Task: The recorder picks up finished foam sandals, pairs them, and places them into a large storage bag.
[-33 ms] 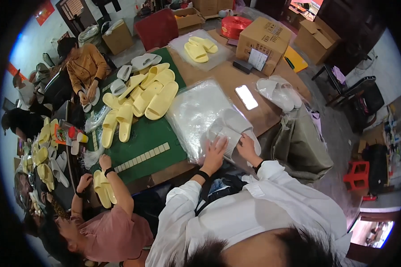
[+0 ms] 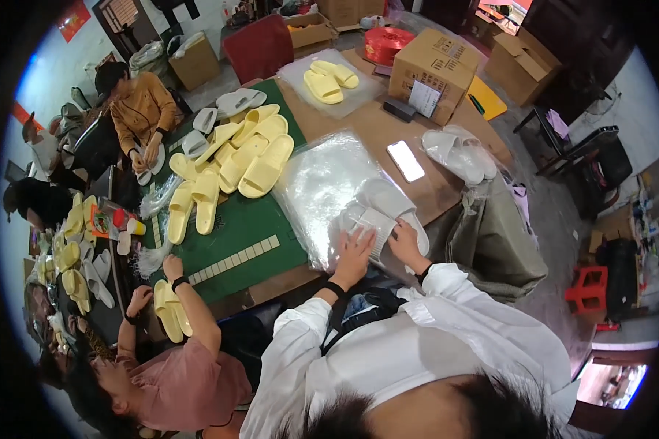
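Observation:
Before me, a pair of light grey slippers [image 2: 392, 203] lies side by side on a stack of clear plastic bags [image 2: 318, 175] at the table's near edge. My left hand [image 2: 354, 254] rests on the left slipper with its fingers spread and nearly flat. Bent fingers of my right hand [image 2: 407, 244] grip the near part of the right slipper; their tips are partly hidden. Clear film seems to lie about the slippers, but I cannot tell whether it encloses them. Farther right, another grey pair [image 2: 458, 154] sits in clear plastic.
A phone [image 2: 405, 161] lies beyond the slippers, before a cardboard box [image 2: 436, 75]. Yellow slippers [image 2: 234, 157] are heaped on the green mat [image 2: 252, 219]. At my left a co-worker in pink [image 2: 187, 388] sits close. A dark sack [image 2: 490, 234] hangs at the table's right edge.

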A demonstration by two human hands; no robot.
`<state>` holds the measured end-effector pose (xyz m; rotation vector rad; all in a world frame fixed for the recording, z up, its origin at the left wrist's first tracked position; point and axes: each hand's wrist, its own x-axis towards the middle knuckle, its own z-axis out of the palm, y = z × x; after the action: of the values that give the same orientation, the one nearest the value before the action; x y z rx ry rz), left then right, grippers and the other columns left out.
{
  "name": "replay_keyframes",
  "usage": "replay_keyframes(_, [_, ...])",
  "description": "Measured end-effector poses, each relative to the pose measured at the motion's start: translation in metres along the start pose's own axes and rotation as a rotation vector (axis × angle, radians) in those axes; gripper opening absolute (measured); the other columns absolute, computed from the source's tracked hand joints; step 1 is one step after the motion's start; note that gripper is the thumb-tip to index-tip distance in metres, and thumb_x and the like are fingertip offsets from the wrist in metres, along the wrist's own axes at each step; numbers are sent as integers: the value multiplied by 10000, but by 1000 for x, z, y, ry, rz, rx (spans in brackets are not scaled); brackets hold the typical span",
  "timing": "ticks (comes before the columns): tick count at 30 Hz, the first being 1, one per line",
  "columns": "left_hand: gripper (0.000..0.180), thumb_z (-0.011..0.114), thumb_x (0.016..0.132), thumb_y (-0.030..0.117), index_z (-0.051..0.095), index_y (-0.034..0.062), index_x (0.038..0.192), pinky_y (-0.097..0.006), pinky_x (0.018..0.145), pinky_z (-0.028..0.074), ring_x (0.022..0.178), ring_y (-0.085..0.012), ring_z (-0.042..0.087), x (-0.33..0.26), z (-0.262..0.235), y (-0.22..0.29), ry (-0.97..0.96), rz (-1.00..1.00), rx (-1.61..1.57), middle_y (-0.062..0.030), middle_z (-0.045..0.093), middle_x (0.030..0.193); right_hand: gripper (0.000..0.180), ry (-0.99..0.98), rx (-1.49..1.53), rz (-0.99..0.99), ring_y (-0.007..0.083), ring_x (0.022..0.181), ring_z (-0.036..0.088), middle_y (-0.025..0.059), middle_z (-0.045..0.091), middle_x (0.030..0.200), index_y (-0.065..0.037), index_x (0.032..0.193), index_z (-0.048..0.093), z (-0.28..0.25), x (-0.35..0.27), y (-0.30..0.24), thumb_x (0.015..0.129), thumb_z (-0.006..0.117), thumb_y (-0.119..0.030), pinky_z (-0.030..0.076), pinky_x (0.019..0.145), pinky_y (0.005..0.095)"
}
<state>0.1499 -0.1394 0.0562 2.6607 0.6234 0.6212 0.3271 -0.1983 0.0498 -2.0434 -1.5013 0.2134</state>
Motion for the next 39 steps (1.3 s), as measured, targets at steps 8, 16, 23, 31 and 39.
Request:
replay_keyframes(8, [675, 494, 707, -33, 360, 156, 1341, -528, 1032, 189, 1244, -435, 254, -12, 12, -7, 101, -361, 23, -231, 164, 1411, 233, -167, -199, -39, 335, 923, 491, 130, 562, 1039, -22, 859, 623, 23, 19, -12, 688, 580, -174, 408, 748, 448])
replay_keyframes(16, [695, 471, 678, -115, 335, 63, 1336, -407, 973, 347, 1204, -432, 338, -28, 19, -28, -50, -541, -223, -219, 199, 1415, 180, -134, -153, 11, 343, 924, 490, 155, 551, 1069, -19, 788, 615, 34, 34, -31, 677, 586, -157, 413, 741, 447])
replay_keyframes(23, [686, 520, 705, -25, 289, 16, 1349, -391, 945, 374, 1146, -352, 432, -15, -1, -21, 28, -320, -258, -178, 316, 1383, 172, 141, -107, -22, 391, 933, 476, 244, 505, 1125, 23, 791, 573, 46, 51, -47, 720, 548, -132, 379, 808, 479])
replay_keyframes(31, [807, 528, 646, -60, 221, 42, 1386, -371, 862, 418, 938, -342, 484, -5, -20, -18, 73, -80, -189, -116, 228, 1440, 257, 312, 41, -56, 428, 1009, 428, 289, 454, 1168, 92, 888, 539, 38, 67, -47, 677, 534, -56, 344, 877, 484])
replay_keyframes(39, [669, 575, 745, 107, 267, -40, 1320, -444, 861, 417, 1015, -423, 483, -41, 19, -47, -141, -462, -212, -231, 248, 1393, 286, -203, -180, -80, 388, 1062, 432, 229, 482, 1101, -4, 900, 608, 66, 43, -60, 724, 565, -225, 354, 872, 512])
